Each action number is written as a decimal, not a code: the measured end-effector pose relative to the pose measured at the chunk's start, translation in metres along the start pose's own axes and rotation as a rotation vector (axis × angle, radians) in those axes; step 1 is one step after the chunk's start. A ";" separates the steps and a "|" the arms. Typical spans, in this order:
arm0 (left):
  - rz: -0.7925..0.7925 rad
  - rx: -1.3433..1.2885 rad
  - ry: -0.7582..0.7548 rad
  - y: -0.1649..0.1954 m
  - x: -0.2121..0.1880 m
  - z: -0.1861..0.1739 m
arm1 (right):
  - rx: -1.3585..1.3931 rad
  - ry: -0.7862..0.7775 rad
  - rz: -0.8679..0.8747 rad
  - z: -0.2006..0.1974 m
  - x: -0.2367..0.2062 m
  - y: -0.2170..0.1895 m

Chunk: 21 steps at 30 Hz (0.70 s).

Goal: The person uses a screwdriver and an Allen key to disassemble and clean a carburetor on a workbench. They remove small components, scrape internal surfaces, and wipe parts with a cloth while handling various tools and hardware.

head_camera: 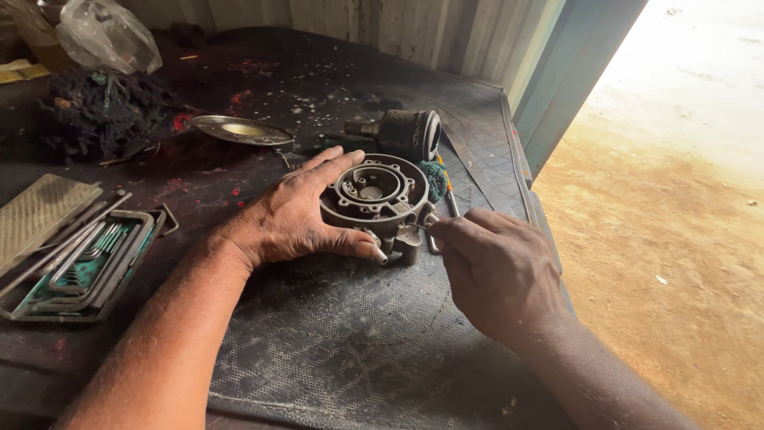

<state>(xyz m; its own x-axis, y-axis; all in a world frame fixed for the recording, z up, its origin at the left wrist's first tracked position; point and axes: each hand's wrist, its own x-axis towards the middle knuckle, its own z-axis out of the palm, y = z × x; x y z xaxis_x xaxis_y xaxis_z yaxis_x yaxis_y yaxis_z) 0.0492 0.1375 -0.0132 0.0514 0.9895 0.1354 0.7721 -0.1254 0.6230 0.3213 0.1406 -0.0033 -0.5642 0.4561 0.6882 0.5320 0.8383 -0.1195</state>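
A black rubber mat (350, 350) covers the workbench. On it lies a round grey cast-metal housing (374, 195). The left hand (298, 219) steadies it, fingers curved around its near side. The right hand (497, 267) pinches a thin metal tool (419, 228) at the housing's lower edge.

matt grey cast-metal housing (374, 195), textured rubber mat (350, 334)

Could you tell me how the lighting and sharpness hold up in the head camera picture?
Head view: the sunlit ground at right is overexposed, nearly washed out; the workbench sits in dim shade, its far end murky; left hand, right hand and round metal housing stay sharp.
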 end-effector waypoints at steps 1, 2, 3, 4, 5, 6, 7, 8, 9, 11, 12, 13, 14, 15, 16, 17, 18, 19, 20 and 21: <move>-0.008 -0.011 0.000 0.000 0.000 0.000 | -0.036 -0.013 0.000 0.000 0.000 0.000; -0.014 -0.023 0.001 0.000 0.000 0.001 | -0.073 -0.024 0.000 0.000 0.001 0.000; -0.019 -0.035 0.003 0.000 0.000 0.001 | -0.111 -0.036 -0.001 0.000 0.001 0.000; -0.016 -0.040 0.006 0.000 0.001 0.001 | -0.114 -0.010 -0.017 0.000 0.000 -0.001; -0.015 -0.045 0.007 -0.001 0.000 0.001 | -0.116 0.013 -0.032 -0.001 -0.001 -0.001; -0.013 -0.053 0.009 -0.001 0.000 0.001 | -0.120 0.036 -0.047 -0.001 -0.002 -0.002; 0.001 -0.068 0.010 -0.001 0.000 0.001 | -0.097 0.030 -0.051 -0.002 -0.003 -0.003; 0.014 -0.082 0.012 -0.002 0.000 0.001 | -0.073 0.024 -0.055 -0.002 -0.004 -0.003; 0.024 -0.095 0.014 -0.002 0.000 0.001 | -0.045 0.018 -0.060 -0.002 -0.004 -0.003; 0.040 -0.085 0.021 -0.003 -0.001 0.001 | -0.058 0.042 -0.093 -0.001 -0.005 -0.002; 0.048 -0.079 0.025 -0.004 -0.001 0.000 | -0.064 0.055 -0.109 -0.001 -0.004 -0.001; 0.065 -0.088 0.031 -0.004 -0.001 0.000 | -0.110 0.015 -0.076 0.000 -0.004 -0.001; 0.082 -0.099 0.038 -0.005 0.000 0.000 | -0.157 -0.025 -0.044 0.001 -0.003 0.000; 0.098 -0.111 0.044 -0.005 -0.001 0.000 | -0.203 -0.066 -0.011 0.002 -0.003 0.000; 0.086 -0.134 0.037 -0.005 -0.002 -0.001 | -0.166 -0.026 -0.005 0.002 -0.003 0.000; 0.075 -0.157 0.029 -0.005 -0.002 -0.001 | -0.131 0.014 0.000 0.001 -0.004 0.000; 0.066 -0.177 0.025 -0.006 -0.002 -0.002 | -0.095 0.059 0.003 0.001 -0.004 0.000; 0.069 -0.197 0.021 -0.006 -0.002 -0.003 | -0.094 0.047 -0.009 0.001 -0.004 0.000; 0.069 -0.221 0.013 -0.005 -0.003 -0.003 | -0.092 0.030 -0.019 0.000 -0.004 -0.001; 0.070 -0.245 0.006 -0.005 -0.003 -0.003 | -0.090 0.013 -0.030 -0.001 -0.004 -0.002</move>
<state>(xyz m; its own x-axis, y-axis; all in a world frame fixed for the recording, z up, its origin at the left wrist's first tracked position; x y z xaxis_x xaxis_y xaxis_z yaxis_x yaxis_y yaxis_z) 0.0433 0.1353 -0.0144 0.0949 0.9774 0.1890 0.5905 -0.2081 0.7798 0.3235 0.1369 -0.0056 -0.5727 0.4266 0.7000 0.5699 0.8210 -0.0340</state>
